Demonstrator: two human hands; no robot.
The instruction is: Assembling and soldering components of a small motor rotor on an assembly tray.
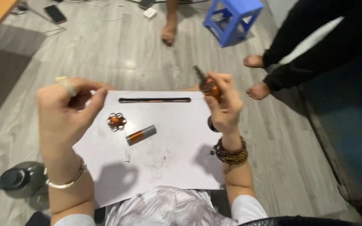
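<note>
Right hand [225, 104] is raised over the far right corner of the white counter [177, 163], its fingers closed around a small amber-and-dark piece [208, 85] with a dark stem sticking up and away from it. Left hand [65, 111] is lifted above the counter's far left corner, thumb and forefinger pinched together on something small that the fingers mostly hide; what it is cannot be told. A ring sits on that hand, a silver bangle on its wrist, and strings of brown beads circle the right wrist.

On the counter between the hands lie an amber flower-shaped piece [117, 121] and, just beside it toward the near edge, an amber tube with a grey cap [141, 135], tilted. A dark slot [154, 100] runs along the far edge. On the wooden floor, a dark kettle [21, 180] stands off the near left corner, a blue plastic stool [232, 19] well beyond the far right, with other people's bare feet nearby.
</note>
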